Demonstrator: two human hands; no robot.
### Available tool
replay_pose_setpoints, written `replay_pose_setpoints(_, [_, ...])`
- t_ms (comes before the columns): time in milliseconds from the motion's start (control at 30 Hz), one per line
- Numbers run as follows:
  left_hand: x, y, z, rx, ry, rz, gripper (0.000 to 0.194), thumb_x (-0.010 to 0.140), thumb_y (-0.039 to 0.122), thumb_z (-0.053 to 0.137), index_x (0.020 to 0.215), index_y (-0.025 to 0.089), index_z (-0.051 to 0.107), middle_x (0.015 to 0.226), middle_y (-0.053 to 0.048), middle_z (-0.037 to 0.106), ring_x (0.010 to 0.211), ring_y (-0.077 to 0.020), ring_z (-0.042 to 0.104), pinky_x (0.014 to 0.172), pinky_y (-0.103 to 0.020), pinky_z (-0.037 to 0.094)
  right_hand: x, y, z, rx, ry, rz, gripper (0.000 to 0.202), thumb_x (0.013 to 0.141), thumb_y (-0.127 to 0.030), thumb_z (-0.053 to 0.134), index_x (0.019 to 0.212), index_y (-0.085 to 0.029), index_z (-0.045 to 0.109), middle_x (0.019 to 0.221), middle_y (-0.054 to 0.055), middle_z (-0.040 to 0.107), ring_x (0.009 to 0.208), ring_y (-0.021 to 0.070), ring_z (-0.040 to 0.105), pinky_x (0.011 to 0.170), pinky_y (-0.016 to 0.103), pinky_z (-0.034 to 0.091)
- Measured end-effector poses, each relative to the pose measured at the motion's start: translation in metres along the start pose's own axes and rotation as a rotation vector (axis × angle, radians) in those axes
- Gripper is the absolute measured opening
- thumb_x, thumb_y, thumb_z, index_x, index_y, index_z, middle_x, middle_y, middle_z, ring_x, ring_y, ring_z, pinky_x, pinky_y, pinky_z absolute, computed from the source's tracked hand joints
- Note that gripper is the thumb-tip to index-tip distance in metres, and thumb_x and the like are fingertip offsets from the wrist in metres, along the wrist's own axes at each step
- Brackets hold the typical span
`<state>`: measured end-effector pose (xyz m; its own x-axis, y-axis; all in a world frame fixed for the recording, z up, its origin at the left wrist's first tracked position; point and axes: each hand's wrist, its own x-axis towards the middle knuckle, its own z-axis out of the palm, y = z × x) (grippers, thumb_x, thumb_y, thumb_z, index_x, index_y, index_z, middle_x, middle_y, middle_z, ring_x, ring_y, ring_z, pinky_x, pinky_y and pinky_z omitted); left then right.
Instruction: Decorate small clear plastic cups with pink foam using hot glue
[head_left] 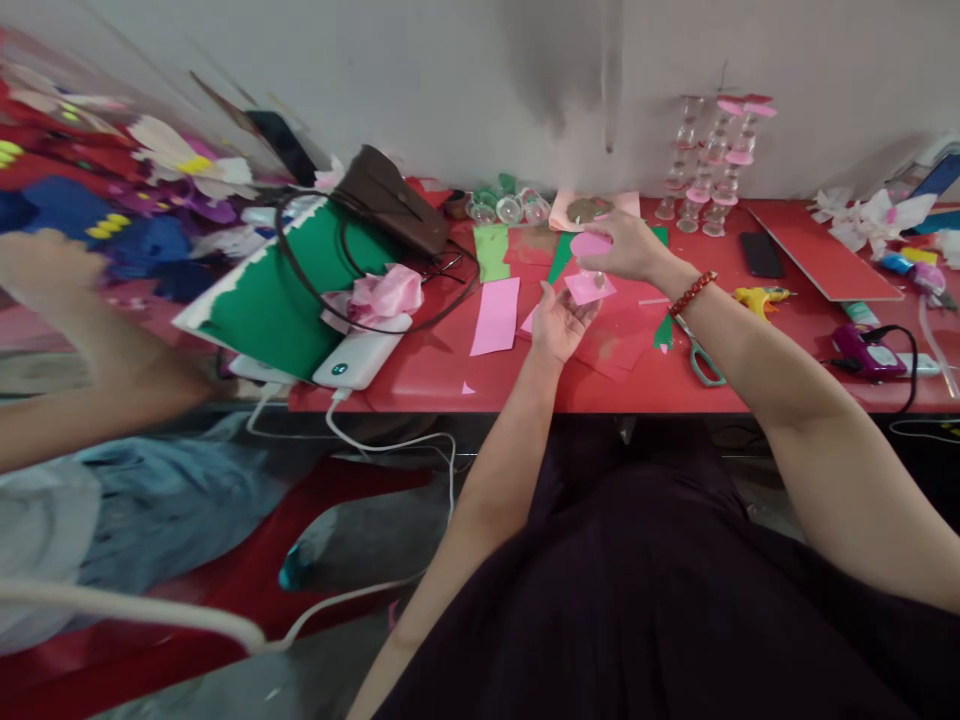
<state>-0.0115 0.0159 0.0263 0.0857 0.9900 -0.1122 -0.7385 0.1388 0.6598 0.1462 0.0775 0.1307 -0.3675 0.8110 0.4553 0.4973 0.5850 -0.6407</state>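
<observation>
My right hand pinches a small clear plastic piece with a pink paper disc on top and a pink paper square at its lower end. Just below it, my left hand is turned palm up with thumb and fingers apart. Its fingertips lie under the square's edge; whether they bear its weight I cannot tell. Red paper sheets and a pink paper strip lie on the red table around my hands. Green-handled scissors rest beneath my right forearm.
Stacked clear cups with pink and red paper stand at the wall. To the left are a brown bag, a green board and a cabled white power bank. A yellow glue gun lies right. Another person's arm is far left.
</observation>
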Motion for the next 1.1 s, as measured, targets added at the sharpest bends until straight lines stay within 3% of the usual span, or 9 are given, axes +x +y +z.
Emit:
replay_pose_setpoints(167, [-0.008, 0.004, 0.011, -0.170, 0.064, -0.081, 0.054, 0.107, 0.062, 0.044, 0.124, 0.019, 0.071, 0.113, -0.012, 0.081, 0.126, -0.0273, 0.073, 0.103, -0.040, 0.063, 0.004, -0.026, 0.000, -0.425, -0.296, -0.054, 0.048, 0.084, -0.046, 0.082, 0.119, -0.014, 0.076, 0.130, 0.014, 0.068, 0.130, 0.0370, 0.059, 0.115, 0.052, 0.043])
replay_pose_setpoints(300, [-0.003, 0.002, 0.007, -0.120, 0.069, -0.042, 0.037, 0.105, 0.050, 0.057, 0.125, 0.022, 0.071, 0.104, -0.008, 0.082, 0.113, -0.0224, 0.078, 0.101, -0.036, 0.063, 0.002, -0.029, -0.005, -0.411, -0.396, -0.101, 0.066, 0.085, -0.053, 0.081, 0.139, -0.017, 0.070, 0.141, 0.014, 0.066, 0.140, 0.0426, 0.053, 0.122, 0.059, 0.038])
replay_pose_setpoints(433, [0.004, -0.003, -0.002, -0.054, 0.061, 0.007, 0.022, 0.097, 0.024, 0.070, 0.119, 0.025, 0.072, 0.094, -0.001, 0.082, 0.096, -0.0157, 0.080, 0.098, -0.031, 0.062, -0.006, -0.020, -0.012, -0.233, -0.416, -0.134, 0.079, 0.085, -0.054, 0.082, 0.154, -0.022, 0.059, 0.153, 0.013, 0.062, 0.145, 0.0395, 0.051, 0.126, 0.057, 0.037])
replay_pose_setpoints(500, [0.008, -0.005, -0.006, -0.040, 0.063, 0.023, 0.018, 0.094, 0.022, 0.071, 0.112, 0.025, 0.071, 0.092, 0.000, 0.082, 0.092, -0.0148, 0.080, 0.095, -0.030, 0.062, -0.013, -0.010, -0.012, -0.115, -0.358, -0.114, 0.077, 0.088, -0.053, 0.080, 0.155, -0.023, 0.058, 0.154, 0.012, 0.062, 0.143, 0.0354, 0.054, 0.125, 0.055, 0.039])
replay_pose_setpoints(600, [0.013, -0.009, -0.009, -0.024, 0.091, 0.063, 0.012, 0.092, 0.023, 0.073, 0.103, 0.024, 0.069, 0.094, -0.001, 0.082, 0.096, -0.0157, 0.080, 0.092, -0.028, 0.061, -0.026, 0.008, -0.003, 0.053, -0.167, 0.015, 0.059, 0.094, -0.050, 0.074, 0.146, -0.023, 0.064, 0.145, 0.012, 0.068, 0.133, 0.0285, 0.061, 0.119, 0.050, 0.046])
replay_pose_setpoints(700, [0.015, -0.011, -0.009, 0.016, 0.089, 0.135, 0.019, 0.089, 0.021, 0.077, 0.105, 0.025, 0.068, 0.100, -0.001, 0.083, 0.107, -0.0175, 0.079, 0.096, -0.029, 0.060, -0.044, 0.021, 0.013, 0.210, 0.054, 0.293, 0.038, 0.096, -0.038, 0.074, 0.128, -0.017, 0.072, 0.123, 0.012, 0.076, 0.110, 0.0215, 0.070, 0.105, 0.040, 0.055])
replay_pose_setpoints(800, [0.015, -0.012, -0.008, 0.069, 0.063, 0.165, 0.026, 0.086, 0.020, 0.080, 0.109, 0.025, 0.069, 0.104, -0.002, 0.083, 0.114, -0.0192, 0.077, 0.103, -0.032, 0.059, -0.062, 0.024, 0.032, 0.474, 0.144, 0.547, 0.019, 0.095, -0.026, 0.075, 0.111, -0.016, 0.072, 0.094, 0.006, 0.077, 0.081, 0.0139, 0.070, 0.084, 0.030, 0.058])
replay_pose_setpoints(867, [0.015, -0.012, -0.008, 0.104, 0.060, 0.148, 0.025, 0.085, 0.017, 0.078, 0.108, 0.024, 0.071, 0.103, -0.002, 0.083, 0.116, -0.0201, 0.077, 0.106, -0.034, 0.058, -0.072, 0.022, 0.042, 0.663, 0.177, 0.613, 0.010, 0.093, -0.023, 0.077, 0.097, -0.017, 0.071, 0.080, 0.001, 0.074, 0.069, 0.0107, 0.067, 0.075, 0.025, 0.057])
replay_pose_setpoints(1100, [0.012, -0.017, -0.011, 0.284, -0.005, 0.106, 0.030, 0.085, 0.012, 0.073, 0.113, 0.024, 0.077, 0.118, -0.004, 0.082, 0.128, -0.0235, 0.072, 0.117, -0.042, 0.053, -0.090, 0.019, 0.053, 0.851, 0.310, 0.686, 0.023, 0.090, -0.015, 0.076, 0.071, -0.018, 0.064, 0.060, -0.003, 0.064, 0.053, 0.0078, 0.060, 0.058, 0.019, 0.049])
